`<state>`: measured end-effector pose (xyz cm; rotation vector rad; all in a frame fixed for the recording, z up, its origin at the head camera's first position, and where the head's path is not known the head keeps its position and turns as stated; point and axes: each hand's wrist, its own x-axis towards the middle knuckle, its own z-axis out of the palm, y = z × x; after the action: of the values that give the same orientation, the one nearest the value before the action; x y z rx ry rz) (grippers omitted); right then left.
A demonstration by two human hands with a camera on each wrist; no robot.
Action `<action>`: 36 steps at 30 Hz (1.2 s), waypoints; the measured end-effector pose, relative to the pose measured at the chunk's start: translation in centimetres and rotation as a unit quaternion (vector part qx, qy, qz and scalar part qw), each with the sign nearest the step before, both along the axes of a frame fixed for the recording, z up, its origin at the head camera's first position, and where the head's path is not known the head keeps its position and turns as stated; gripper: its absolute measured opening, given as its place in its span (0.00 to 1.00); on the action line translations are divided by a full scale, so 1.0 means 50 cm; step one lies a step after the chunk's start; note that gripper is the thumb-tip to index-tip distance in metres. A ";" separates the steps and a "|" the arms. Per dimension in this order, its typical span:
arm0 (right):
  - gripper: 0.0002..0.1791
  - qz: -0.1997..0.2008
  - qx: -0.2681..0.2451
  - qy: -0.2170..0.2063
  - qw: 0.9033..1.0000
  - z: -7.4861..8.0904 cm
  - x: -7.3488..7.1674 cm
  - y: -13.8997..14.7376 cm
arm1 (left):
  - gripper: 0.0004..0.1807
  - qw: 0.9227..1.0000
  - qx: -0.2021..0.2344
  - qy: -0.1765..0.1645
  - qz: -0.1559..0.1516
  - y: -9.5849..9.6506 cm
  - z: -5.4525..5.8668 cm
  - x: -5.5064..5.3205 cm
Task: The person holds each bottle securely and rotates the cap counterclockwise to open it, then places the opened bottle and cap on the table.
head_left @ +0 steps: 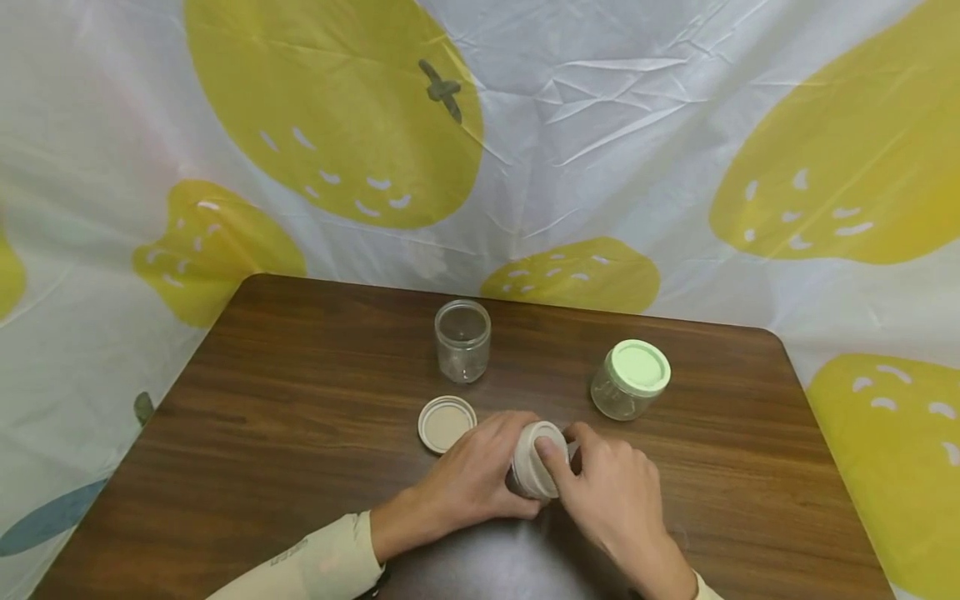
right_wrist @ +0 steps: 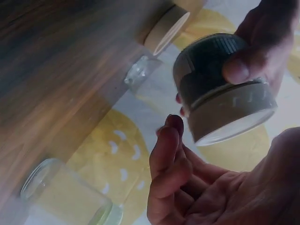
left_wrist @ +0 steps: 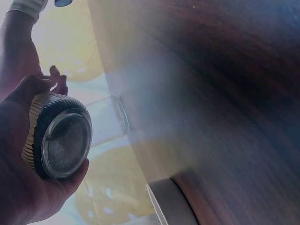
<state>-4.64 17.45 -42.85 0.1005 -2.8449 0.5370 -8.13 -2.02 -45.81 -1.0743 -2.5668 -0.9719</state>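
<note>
My left hand point(head_left: 480, 471) grips a small clear jar point(left_wrist: 68, 140) round its side, lifted above the table and tilted. In the right wrist view a beige lid point(right_wrist: 234, 112) sits on the jar, and the left thumb lies along the jar wall. My right hand point(head_left: 618, 492) is close beside the lid, its thumb over the lid top in the head view. The right wrist view shows its fingers point(right_wrist: 171, 140) loosely bent, with a gap between them and the lid rim. Dark shading hides what the jar contains.
On the brown table point(head_left: 300, 400) an uncapped clear jar point(head_left: 462, 342) stands near the back. A loose beige lid point(head_left: 447, 423) lies in front of it, by the left hand. To the right stands a jar with a green lid point(head_left: 640, 367). A lemon-print sheet point(head_left: 525, 192) hangs behind.
</note>
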 end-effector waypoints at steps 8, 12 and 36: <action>0.29 -0.023 0.016 -0.009 1.000 0.010 0.001 -0.012 | 0.47 1.000 -0.008 0.001 0.002 0.003 -0.001 0.002; 0.31 -0.001 0.009 -0.009 1.000 0.011 0.000 -0.015 | 0.47 1.000 -0.009 -0.004 0.001 0.003 0.001 0.000; 0.39 0.193 -0.020 0.042 0.980 0.013 -0.016 0.029 | 0.46 1.000 -0.023 0.009 0.002 -0.009 0.011 -0.015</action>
<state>-5.43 18.93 -42.21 0.6607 -2.7370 0.6473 -8.87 -2.49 -45.24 -1.0839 -2.5881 -0.9015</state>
